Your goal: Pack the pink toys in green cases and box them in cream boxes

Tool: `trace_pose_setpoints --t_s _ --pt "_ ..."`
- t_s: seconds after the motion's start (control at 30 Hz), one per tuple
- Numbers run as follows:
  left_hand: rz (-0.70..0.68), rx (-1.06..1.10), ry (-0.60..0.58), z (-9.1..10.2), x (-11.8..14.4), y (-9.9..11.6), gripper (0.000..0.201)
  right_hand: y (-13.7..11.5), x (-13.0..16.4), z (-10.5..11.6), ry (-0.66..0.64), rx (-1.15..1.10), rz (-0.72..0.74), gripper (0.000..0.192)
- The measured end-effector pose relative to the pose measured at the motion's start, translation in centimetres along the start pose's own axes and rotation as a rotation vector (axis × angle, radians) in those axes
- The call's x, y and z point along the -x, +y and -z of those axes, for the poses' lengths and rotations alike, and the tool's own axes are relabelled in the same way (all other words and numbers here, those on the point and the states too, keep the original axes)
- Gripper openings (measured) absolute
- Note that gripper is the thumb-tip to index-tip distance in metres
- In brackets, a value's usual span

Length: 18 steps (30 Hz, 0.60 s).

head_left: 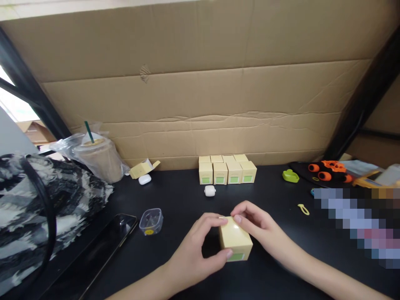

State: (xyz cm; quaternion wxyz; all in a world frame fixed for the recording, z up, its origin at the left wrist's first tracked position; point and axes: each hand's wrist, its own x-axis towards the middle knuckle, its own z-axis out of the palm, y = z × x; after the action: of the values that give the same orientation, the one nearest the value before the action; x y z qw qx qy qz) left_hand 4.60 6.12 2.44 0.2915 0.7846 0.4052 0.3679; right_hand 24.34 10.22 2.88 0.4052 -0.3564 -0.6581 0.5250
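Low in the middle of the view is a small pale-yellow cardboard box (236, 238) with a green label on its near side. My left hand (200, 246) grips it from the left, thumb on the near face and fingertips at the far top edge. At the far right corner of its top, my right hand (258, 221) has thumb and fingers closed together on the edge. What lies between those fingertips is hidden. Just beyond the box, a white earbud-type case (210, 191) rests on the black table (184, 200).
Several matching yellow boxes (220, 173) stand in rows against the cardboard wall (200, 96). To the left are an opened box (142, 169), another white case (145, 179), a transparent tub (151, 221), a phone (96, 250) and a bagged drink cup (100, 156). Orange-wheeled parts (331, 168) lie right.
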Motion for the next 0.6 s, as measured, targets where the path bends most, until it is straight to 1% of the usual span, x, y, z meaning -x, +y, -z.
trace_pose_setpoints --t_s 0.13,0.23,0.3,0.37,0.47,0.53,0.57,0.6 --pt "-0.080 -0.095 0.004 -0.1 0.4 -0.1 0.050 0.3 0.1 -0.4 0.045 -0.065 -0.006 0.031" --pt "-0.091 -0.155 -0.045 0.3 0.2 0.4 0.040 0.7 0.0 -0.6 0.069 -0.119 -0.019 0.033" --pt "-0.056 -0.214 -0.052 0.7 -0.2 1.2 0.032 0.9 -0.2 -0.4 0.096 -0.152 -0.037 0.039" --pt "-0.010 -0.251 -0.036 1.5 -0.8 2.0 0.027 1.0 -0.5 -0.1 0.131 -0.180 -0.056 0.048" --pt "0.071 -0.228 -0.002 3.9 -2.0 2.9 0.022 1.3 -0.8 0.4 0.166 -0.207 -0.085 0.052" --pt "0.151 -0.241 0.023 6.3 -3.2 2.8 0.024 1.4 -0.9 0.5 0.160 -0.211 -0.095 0.051" --pt "0.225 -0.267 0.028 7.6 -3.8 2.6 0.024 1.5 -1.0 0.5 0.150 -0.213 -0.096 0.052" --pt "0.263 -0.287 0.036 9.0 -4.6 2.1 0.025 1.6 -1.0 0.4 0.136 -0.213 -0.092 0.054"
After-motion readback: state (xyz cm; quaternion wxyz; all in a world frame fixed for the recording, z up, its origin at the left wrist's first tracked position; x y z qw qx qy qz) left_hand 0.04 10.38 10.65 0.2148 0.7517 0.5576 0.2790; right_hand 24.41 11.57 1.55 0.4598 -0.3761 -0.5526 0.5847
